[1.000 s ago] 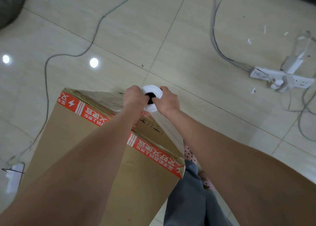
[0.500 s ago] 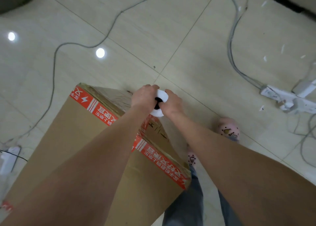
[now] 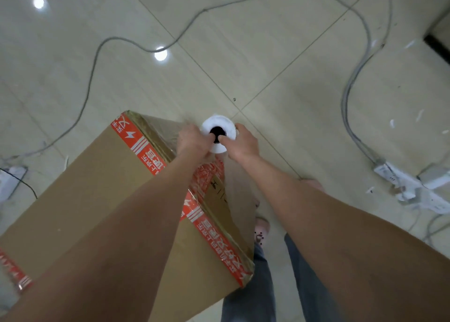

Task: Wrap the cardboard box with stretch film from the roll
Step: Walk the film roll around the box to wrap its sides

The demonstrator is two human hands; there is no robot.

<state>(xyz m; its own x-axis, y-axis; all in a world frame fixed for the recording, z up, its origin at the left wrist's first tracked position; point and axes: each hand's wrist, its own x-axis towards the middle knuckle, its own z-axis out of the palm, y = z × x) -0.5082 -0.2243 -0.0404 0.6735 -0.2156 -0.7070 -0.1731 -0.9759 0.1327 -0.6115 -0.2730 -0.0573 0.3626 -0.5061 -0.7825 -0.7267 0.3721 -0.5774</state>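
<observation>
Head view: a white cylindrical stretch film roll (image 3: 220, 124) with a black core hole stands end-on, its long axis pointing up toward the camera, just off the far corner of a brown cardboard box (image 3: 109, 187) edged in red printed tape. The left hand (image 3: 192, 140) and right hand (image 3: 243, 142) clasp the roll from either side. Clear, glossy film (image 3: 239, 200) sheets the box's right face. The floor is shiny beige tile (image 3: 267, 41), with a grey cable (image 3: 204, 10) and a white power strip (image 3: 411, 187).
</observation>
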